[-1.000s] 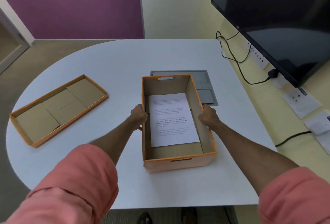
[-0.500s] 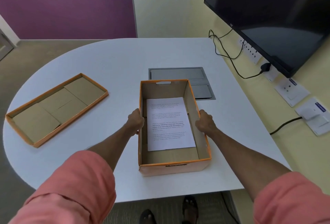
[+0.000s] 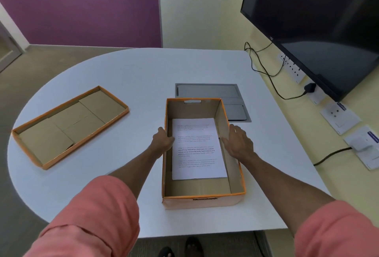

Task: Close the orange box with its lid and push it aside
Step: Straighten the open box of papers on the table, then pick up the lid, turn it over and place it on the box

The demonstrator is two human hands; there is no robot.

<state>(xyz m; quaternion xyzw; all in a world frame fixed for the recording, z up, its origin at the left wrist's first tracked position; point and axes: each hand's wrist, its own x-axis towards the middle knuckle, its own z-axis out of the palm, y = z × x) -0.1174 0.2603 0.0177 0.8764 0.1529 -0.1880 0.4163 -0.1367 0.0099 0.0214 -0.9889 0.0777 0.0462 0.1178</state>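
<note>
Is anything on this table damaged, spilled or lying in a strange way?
Nothing stands out. The orange box stands open and upright with a printed sheet flat inside. Its lid lies inside-up to the left, apart from the box, and looks undamaged.

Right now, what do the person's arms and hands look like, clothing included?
Both arms wear loose salmon-pink sleeves pushed up above the elbows, creased at the cuffs. Forearms are bare. The left hand and right hand are ungloved; no watch, ring or bracelet shows.
</note>
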